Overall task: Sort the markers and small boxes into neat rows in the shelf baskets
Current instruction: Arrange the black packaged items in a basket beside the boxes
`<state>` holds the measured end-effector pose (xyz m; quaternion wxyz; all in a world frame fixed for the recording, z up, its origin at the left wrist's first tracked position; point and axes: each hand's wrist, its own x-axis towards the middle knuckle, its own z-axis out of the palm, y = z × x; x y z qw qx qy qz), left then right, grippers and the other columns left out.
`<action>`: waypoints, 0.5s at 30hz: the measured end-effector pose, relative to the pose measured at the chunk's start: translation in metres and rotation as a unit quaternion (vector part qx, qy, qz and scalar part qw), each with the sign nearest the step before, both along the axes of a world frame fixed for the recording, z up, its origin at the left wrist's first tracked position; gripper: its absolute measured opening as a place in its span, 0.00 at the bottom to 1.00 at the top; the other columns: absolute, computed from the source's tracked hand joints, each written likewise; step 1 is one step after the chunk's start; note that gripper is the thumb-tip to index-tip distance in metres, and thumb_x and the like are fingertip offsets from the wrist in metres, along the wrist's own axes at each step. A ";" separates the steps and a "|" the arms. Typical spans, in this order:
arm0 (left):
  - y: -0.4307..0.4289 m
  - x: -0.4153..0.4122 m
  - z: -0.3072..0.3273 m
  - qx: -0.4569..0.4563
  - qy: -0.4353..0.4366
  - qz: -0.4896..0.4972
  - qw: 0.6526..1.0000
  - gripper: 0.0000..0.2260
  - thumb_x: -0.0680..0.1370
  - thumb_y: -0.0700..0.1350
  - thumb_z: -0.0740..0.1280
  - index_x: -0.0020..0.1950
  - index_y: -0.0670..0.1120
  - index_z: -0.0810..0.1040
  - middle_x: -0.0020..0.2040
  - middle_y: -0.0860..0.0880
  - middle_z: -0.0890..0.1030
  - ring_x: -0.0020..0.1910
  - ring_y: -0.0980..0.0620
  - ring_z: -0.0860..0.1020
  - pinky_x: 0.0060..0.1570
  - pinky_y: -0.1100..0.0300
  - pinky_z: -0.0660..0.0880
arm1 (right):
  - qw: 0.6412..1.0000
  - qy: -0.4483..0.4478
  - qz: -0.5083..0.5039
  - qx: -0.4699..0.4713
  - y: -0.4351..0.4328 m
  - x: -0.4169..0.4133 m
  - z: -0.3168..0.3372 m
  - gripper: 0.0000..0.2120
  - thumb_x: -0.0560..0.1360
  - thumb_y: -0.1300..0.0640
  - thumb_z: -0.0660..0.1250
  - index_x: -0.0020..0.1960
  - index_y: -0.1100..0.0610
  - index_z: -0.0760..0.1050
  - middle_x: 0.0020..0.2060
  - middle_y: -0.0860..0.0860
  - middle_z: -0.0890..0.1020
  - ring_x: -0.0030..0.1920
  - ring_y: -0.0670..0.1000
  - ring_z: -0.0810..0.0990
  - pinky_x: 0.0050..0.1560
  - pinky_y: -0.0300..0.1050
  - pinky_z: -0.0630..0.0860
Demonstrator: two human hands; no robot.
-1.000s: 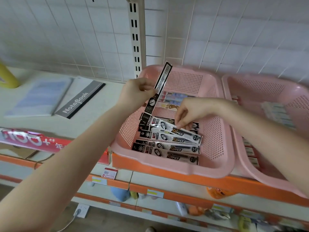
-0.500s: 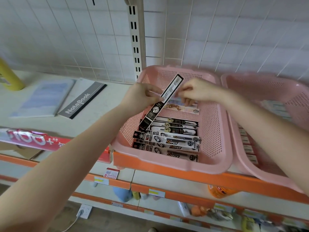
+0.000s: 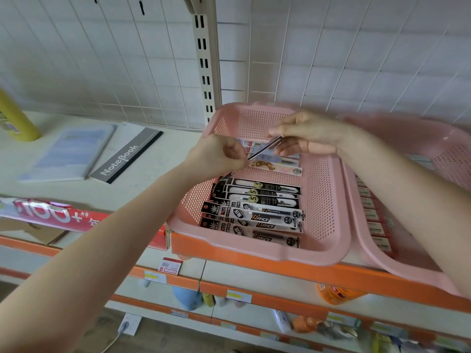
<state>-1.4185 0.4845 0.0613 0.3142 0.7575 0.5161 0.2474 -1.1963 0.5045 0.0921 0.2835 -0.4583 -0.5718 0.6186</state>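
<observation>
**One slim pack held over the pink basket**

Nearest me, the orange shelf edge [image 3: 254, 267] carries the pink basket [image 3: 254, 250]. In its near half, black pen packs [image 3: 254, 217] lie crosswise in overlapping rows. Above the far half I hold a slim black pack [image 3: 263, 149] by both ends — it is turned edge-on and slopes up to the right. My left hand [image 3: 216, 159] has its fingers curled, pinching the lower end. My right hand [image 3: 305, 132] pinches the upper end between thumb and fingertips. Under the pack, pale pen packs [image 3: 276, 167] lie on the basket floor. To the right, a second pink basket [image 3: 453, 159] holds small boxes [image 3: 373, 220] in a row. On the shelf to the left lies a notebook [image 3: 125, 161] — behind everything stands the white wire grid [image 3: 102, 59].
</observation>
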 end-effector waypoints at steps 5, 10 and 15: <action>0.003 -0.001 0.000 0.004 -0.017 -0.011 1.000 0.04 0.73 0.49 0.72 0.46 0.54 0.80 0.41 0.60 0.81 0.39 0.68 0.77 0.48 0.60 0.75 | 0.995 -0.056 0.082 -0.006 0.005 0.020 0.000 0.11 0.64 0.65 0.68 0.42 0.55 0.84 0.39 0.51 0.85 0.37 0.46 0.83 0.41 0.37 0.80; 0.003 0.001 -0.002 0.010 0.012 -0.010 1.000 0.06 0.74 0.45 0.71 0.49 0.56 0.82 0.42 0.52 0.84 0.23 0.63 0.69 0.29 0.70 0.69 | 0.990 -0.105 0.089 0.011 0.003 0.029 0.001 0.15 0.63 0.66 0.69 0.49 0.58 0.79 0.38 0.49 0.84 0.38 0.45 0.83 0.41 0.38 0.80; 0.003 0.001 -0.002 0.007 -0.004 -0.004 1.000 0.06 0.73 0.45 0.72 0.47 0.56 0.83 0.42 0.49 0.85 0.33 0.53 0.78 0.37 0.62 0.74 | 0.980 -0.172 0.090 0.033 -0.001 0.025 0.002 0.11 0.69 0.68 0.69 0.49 0.55 0.80 0.42 0.51 0.84 0.40 0.46 0.82 0.45 0.41 0.80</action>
